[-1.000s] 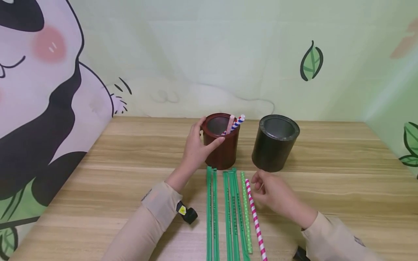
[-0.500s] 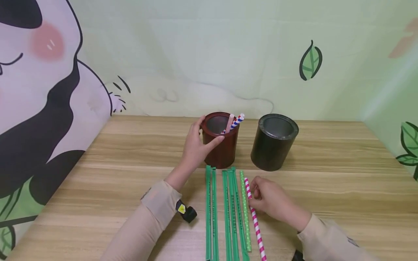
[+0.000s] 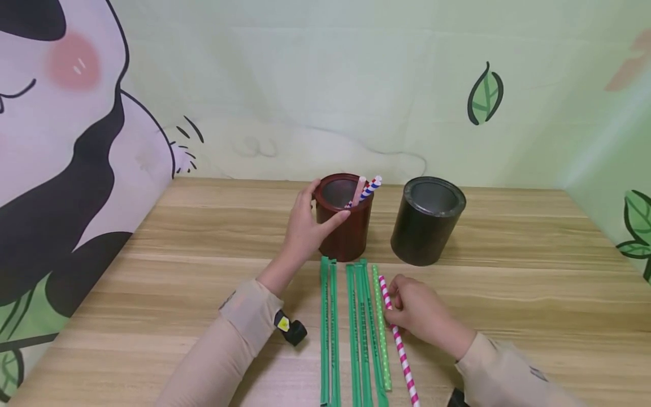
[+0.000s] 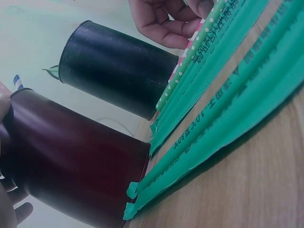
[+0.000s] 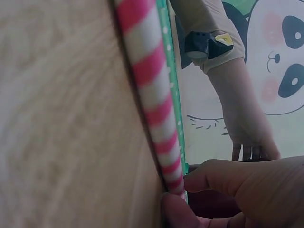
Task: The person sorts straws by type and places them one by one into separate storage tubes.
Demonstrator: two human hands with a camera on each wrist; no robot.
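My left hand [image 3: 304,229] holds the dark red cylindrical cup [image 3: 343,234] at its rim, thumb across the front and fingers on the far left side. A pink straw [image 3: 359,191] and a blue, red and white striped straw [image 3: 370,189] lean inside that cup. My right hand [image 3: 424,312] pinches the pink-and-white striped straw [image 5: 155,102] between thumb and finger near its far end, while the straw lies on the table. Beside it is a green dotted straw [image 3: 382,333]. Several green-wrapped straws [image 4: 223,111] lie in a row further left.
A black cylindrical cup [image 3: 426,232] stands right of the red one, with no straw visible in its mouth. The wooden table [image 3: 534,271] meets a patterned backdrop [image 3: 305,85] behind the cups. A black wrist camera [image 3: 294,332] hangs from the left cuff.
My right hand has moved slightly left and nearer, from beside the pink-and-white straw onto it. The straw's far end has shifted a little left. My left hand stays on the red cup.
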